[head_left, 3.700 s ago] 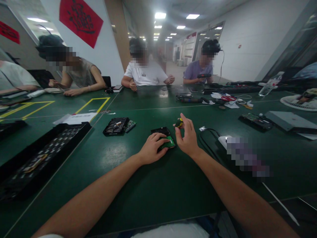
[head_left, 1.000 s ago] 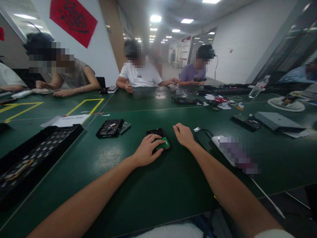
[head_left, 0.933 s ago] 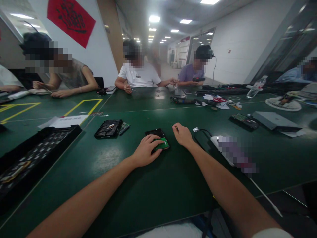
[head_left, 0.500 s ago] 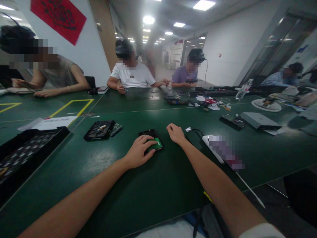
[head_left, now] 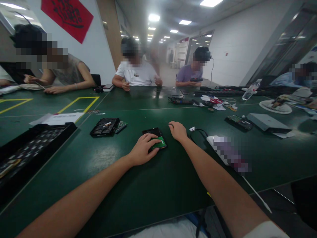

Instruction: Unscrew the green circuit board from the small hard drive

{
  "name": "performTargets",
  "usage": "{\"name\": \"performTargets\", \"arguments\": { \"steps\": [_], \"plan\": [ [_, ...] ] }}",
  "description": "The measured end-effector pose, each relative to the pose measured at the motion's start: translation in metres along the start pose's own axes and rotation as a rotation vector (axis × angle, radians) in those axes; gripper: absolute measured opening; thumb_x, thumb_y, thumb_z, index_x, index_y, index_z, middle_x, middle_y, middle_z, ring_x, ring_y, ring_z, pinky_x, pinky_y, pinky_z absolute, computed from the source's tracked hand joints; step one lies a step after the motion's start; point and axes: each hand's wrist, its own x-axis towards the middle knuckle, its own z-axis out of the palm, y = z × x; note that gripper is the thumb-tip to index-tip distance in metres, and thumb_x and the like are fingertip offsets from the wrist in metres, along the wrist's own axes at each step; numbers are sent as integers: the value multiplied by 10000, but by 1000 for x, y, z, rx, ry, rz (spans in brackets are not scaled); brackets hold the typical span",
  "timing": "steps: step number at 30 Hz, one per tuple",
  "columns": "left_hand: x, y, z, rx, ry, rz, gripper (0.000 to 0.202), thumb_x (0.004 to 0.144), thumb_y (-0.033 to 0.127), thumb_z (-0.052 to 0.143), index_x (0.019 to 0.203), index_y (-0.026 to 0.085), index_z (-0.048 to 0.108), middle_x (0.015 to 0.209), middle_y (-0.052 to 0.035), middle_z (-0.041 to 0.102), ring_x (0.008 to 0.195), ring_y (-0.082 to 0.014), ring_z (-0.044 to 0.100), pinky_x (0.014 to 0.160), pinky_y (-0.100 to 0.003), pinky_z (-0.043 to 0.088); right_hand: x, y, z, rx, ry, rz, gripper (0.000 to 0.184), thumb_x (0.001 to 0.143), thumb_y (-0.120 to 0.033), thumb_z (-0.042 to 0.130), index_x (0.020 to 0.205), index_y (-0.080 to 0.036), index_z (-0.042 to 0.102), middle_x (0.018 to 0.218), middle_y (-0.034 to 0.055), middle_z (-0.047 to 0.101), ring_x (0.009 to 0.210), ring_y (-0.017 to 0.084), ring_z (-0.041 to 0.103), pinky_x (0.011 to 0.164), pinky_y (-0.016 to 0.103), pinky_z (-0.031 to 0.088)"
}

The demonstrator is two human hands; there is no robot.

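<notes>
Under my left hand (head_left: pixel 141 152), fingers spread flat, lies a black rectangular hard drive (head_left: pixel 151 131), its green circuit board (head_left: pixel 160 144) showing. My right hand (head_left: pixel 177 131) rests curled just beside it on the smooth green desk (head_left: pixel 160 188); I cannot tell its grip.

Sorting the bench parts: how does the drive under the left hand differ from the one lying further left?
The near drive lies under the left hand, a green board at its near end. The other drive lies untouched, with a small board at its right edge. Both are dark and flat on the table.
</notes>
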Motion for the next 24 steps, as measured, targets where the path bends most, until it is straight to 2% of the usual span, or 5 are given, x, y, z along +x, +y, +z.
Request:
{"name": "performTargets", "arguments": {
  "steps": [3, 6, 11, 24],
  "plan": [
    [0, 0, -1, -2, 3, 7, 407, 984, 371, 600, 1388, 315, 619, 1406, -86, 589, 1326, -319, 520, 1131, -557, 422, 1, -5, 3, -47, -3, 12, 373, 1039, -401, 476, 1352, -242, 603, 1255, 154, 673, 1065, 287, 671, 879, 400, 497],
    [0, 1, -2, -2, 4, 4, 407, 987, 370, 599, 1390, 312, 617, 1411, -86, 585, 1330, -317, 517, 1134, -557, 419, 3, -8, 4, -84, -14, 18, 358, 1045, -394, 453, 1323, -231, 608, 1224, 167, 665, 1017, 290, 681, 846, 409, 503],
    [0, 1, -2, -1, 0, 4, 411, 982, 372, 608, 1388, 308, 619, 1414, -88, 583, 1334, -323, 515, 1136, -561, 419, 3, -10, 1, -128, -35, 3, 323, 1065, -391, 396, 1221, -245, 638, 1180, 146, 661, 964, 277, 684, 812, 395, 498],
    [-1, 1, -2, 9, -8, 3, 405, 989, 365, 602, 1389, 306, 616, 1417, -87, 587, 1334, -320, 516, 1133, -552, 421, 0, -13, -2, -189, -64, -9, 311, 1074, -401, 382, 1224, -254, 611, 1215, 113, 663, 1017, 273, 678, 842, 374, 489]
  ]
}}
